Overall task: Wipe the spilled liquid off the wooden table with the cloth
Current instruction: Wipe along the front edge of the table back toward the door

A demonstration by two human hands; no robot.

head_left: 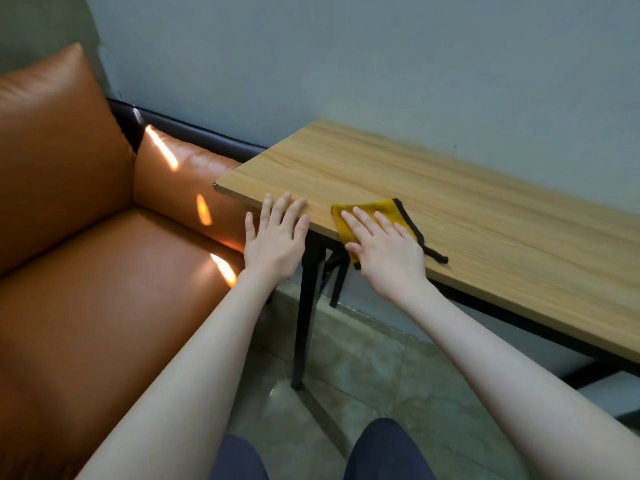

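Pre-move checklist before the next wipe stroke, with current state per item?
1. Right hand flat on the yellow cloth: ok.
2. Cloth fully on the wooden table: not ok, its near corner hangs over the front edge.
3. Left hand bracing the table: ok, fingertips rest on the edge near the corner.
4. Spilled liquid located: cannot tell, no wet patch visible on the wood.
5. Stroke path to the right free of objects: ok.

No readable text, labels, brands or numbers anywhere in view.
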